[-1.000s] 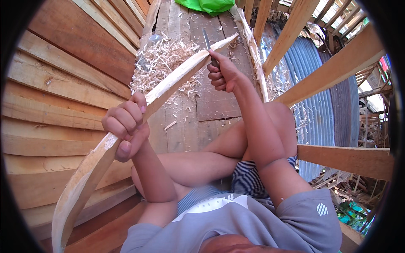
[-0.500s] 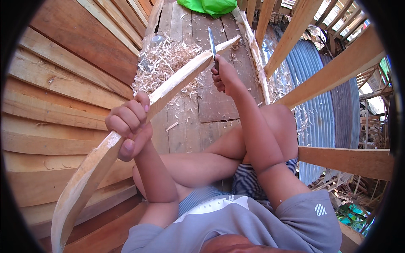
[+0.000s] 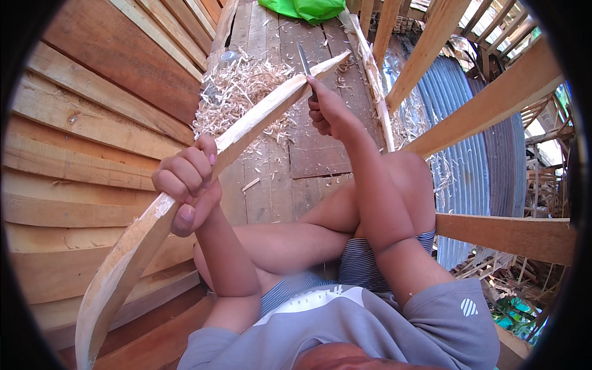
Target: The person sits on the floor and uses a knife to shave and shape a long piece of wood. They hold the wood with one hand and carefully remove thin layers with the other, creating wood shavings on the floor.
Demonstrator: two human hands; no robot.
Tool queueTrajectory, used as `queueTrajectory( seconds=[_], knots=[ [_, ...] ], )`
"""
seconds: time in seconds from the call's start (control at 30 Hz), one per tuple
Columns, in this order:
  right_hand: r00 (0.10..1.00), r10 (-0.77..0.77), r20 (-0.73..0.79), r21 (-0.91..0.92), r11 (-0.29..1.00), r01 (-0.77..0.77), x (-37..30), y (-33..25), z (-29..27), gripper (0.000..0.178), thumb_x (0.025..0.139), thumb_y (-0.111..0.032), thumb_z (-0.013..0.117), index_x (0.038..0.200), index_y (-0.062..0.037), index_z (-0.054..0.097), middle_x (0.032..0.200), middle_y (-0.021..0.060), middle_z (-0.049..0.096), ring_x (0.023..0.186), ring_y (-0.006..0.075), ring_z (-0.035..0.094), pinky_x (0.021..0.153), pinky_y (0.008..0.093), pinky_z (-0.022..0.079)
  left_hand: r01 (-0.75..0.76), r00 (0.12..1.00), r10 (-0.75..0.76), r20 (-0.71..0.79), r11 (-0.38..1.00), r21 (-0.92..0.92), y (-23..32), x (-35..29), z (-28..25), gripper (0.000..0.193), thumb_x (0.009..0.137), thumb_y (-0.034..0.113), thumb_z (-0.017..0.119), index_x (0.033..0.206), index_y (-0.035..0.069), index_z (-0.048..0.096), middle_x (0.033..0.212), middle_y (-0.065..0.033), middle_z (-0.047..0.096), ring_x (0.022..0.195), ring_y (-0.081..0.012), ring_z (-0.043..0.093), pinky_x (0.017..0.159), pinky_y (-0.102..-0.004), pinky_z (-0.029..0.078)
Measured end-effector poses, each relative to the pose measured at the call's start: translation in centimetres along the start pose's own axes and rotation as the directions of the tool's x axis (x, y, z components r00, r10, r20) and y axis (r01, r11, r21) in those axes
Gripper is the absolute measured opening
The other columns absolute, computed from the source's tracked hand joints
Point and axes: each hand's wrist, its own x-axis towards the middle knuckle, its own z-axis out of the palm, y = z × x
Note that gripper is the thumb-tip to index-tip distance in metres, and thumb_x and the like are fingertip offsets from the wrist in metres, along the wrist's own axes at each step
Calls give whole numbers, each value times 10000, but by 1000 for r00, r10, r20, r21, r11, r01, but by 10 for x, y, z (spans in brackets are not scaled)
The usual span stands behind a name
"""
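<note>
left hand [image 3: 185, 185]: fist closed, fingers curled over, thumb pressed beneath, forearm rising from lower centre | right hand [image 3: 328, 114]: closed grip, knuckles up, arm stretched forward, elbow nearly straight | hands well apart | legs folded under both forearms

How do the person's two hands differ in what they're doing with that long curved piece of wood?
The left hand wraps a fist around the curved wooden strip near its middle, close to the body; the right hand is stretched out near the strip's far tip. The left hand grips only wood, while the right hand grips a knife, blade pointing up against the strip. Both are closed tight.
</note>
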Motion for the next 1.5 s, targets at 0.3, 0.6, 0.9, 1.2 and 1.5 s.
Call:
queueTrajectory(
  seconds=[0.3, 0.6, 0.9, 1.2, 1.5],
  knots=[
    [961, 81, 266, 144, 982, -123, -3, -7, -7, 622, 933, -666, 455, 574, -197, 258, 484, -92, 212, 372, 70, 128, 366, 281, 77, 1, 1000, -1, -9, 1000, 5, 2, -2, -1, 289, 713, 272, 621, 682, 200, 344, 641, 66, 324, 609, -102, 327, 761, -333, 295],
    [837, -534, -120, -576, 724, 380, 20, 16, 0, 621, 983, -550, 444, 572, -84, 445, 493, -9, 408, 380, 127, 332, 365, 333, 216, -15, 999, 15, -31, 1000, 0, -1, -1, 2, 293, 710, 278, 624, 687, 200, 342, 638, 66, 311, 608, -102, 322, 764, -331, 294],
    [847, -531, -25, -624, 670, 402, -23, 5, 31, 694, 993, -500, 444, 560, 35, 533, 489, 52, 449, 464, 174, 429, 458, 406, 332, -8, 1000, 8, -27, 1000, 4, -1, -4, -3, 278, 711, 264, 610, 692, 198, 340, 654, 67, 313, 622, -99, 329, 774, -332, 288],
    [776, -624, 91, -582, 599, 550, -42, 16, 55, 681, 1003, -467, 424, 631, 76, 601, 502, 132, 510, 490, 257, 477, 534, 459, 393, -9, 1000, 9, -21, 1000, 0, 0, -5, -3, 278, 708, 257, 606, 695, 195, 335, 659, 61, 322, 625, -104, 324, 774, -334, 285],
    [833, -547, 82, -637, 614, 466, -47, 10, 53, 676, 989, -477, 430, 667, 82, 634, 590, 213, 590, 585, 336, 597, 607, 471, 459, -7, 998, 7, -58, 1000, 13, 1, -9, -3, 280, 704, 264, 615, 693, 197, 343, 657, 63, 314, 627, -105, 321, 776, -332, 284]
  ],
)
